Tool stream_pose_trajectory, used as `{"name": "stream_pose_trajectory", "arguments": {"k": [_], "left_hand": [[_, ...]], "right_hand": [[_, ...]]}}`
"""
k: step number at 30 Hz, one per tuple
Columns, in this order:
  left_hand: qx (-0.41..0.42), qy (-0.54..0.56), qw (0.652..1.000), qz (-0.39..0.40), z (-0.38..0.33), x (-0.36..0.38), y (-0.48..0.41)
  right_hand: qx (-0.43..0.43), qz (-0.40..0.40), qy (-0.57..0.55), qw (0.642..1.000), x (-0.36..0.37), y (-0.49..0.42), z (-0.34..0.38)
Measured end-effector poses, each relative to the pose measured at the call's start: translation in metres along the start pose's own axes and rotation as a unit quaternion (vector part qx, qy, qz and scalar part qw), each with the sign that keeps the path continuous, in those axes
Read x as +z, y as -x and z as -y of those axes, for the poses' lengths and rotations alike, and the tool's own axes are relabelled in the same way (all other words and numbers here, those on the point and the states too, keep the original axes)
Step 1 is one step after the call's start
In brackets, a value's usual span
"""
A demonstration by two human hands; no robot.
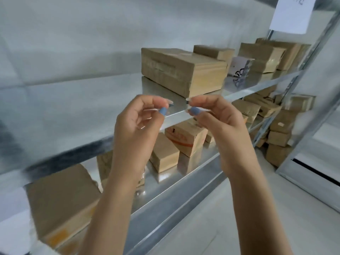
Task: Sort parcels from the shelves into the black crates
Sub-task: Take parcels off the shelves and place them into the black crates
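Both hands are raised in front of a metal shelf unit. My left hand (136, 122) and my right hand (217, 122) hold nothing, with fingers loosely curled and fingertips nearly touching each other. Just behind them, on the upper shelf (248, 91), lies a large brown cardboard parcel (182, 70). More brown parcels (265, 56) sit further right on that shelf. On the lower shelf (184, 183) stand a parcel with red print (185, 138), a small box (163, 155) and a big parcel (60, 199) at the left. No black crate is in view.
A white paper label (292, 13) hangs at the top right on the shelf upright (312, 57). A small white printed packet (239, 69) sits among the upper parcels. A stack of brown boxes (283, 131) fills the right end of the lower level. Pale floor (239, 218) lies below.
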State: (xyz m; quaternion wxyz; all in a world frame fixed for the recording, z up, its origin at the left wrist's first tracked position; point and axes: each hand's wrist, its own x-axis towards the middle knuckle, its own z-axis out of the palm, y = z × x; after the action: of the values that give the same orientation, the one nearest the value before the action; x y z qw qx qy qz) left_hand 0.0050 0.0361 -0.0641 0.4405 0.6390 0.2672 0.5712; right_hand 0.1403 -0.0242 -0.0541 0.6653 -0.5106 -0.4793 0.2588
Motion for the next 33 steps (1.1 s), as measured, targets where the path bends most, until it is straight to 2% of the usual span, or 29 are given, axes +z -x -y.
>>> {"name": "stream_pose_trajectory", "arguments": {"k": [8, 15, 18, 21, 24, 29, 33], "left_hand": [[0.04, -0.028, 0.998, -0.027, 0.045, 0.107, -0.109], [0.064, -0.071, 0.979, -0.178, 0.071, 0.174, -0.186], [0.067, -0.082, 0.96, -0.258, 0.077, 0.184, -0.209], [0.046, -0.082, 0.951, -0.295, 0.083, 0.188, -0.223], [0.014, -0.053, 0.949, -0.311, 0.084, 0.195, -0.232], [-0.084, 0.016, 0.945, -0.316, 0.089, 0.194, -0.241], [-0.167, 0.037, 0.937, -0.304, 0.091, 0.199, -0.236]], "right_hand": [[-0.054, 0.022, 0.009, 0.998, -0.079, -0.154, -0.033], [-0.095, 0.125, -0.009, 0.988, -0.141, -0.279, -0.058], [-0.101, 0.173, 0.026, 0.979, -0.156, -0.324, -0.064], [-0.094, 0.208, 0.063, 0.972, -0.165, -0.356, -0.076], [-0.059, 0.226, 0.081, 0.969, -0.171, -0.378, -0.085], [0.04, 0.241, 0.07, 0.967, -0.173, -0.4, -0.099], [0.155, 0.27, -0.016, 0.95, -0.173, -0.401, -0.106]]}}
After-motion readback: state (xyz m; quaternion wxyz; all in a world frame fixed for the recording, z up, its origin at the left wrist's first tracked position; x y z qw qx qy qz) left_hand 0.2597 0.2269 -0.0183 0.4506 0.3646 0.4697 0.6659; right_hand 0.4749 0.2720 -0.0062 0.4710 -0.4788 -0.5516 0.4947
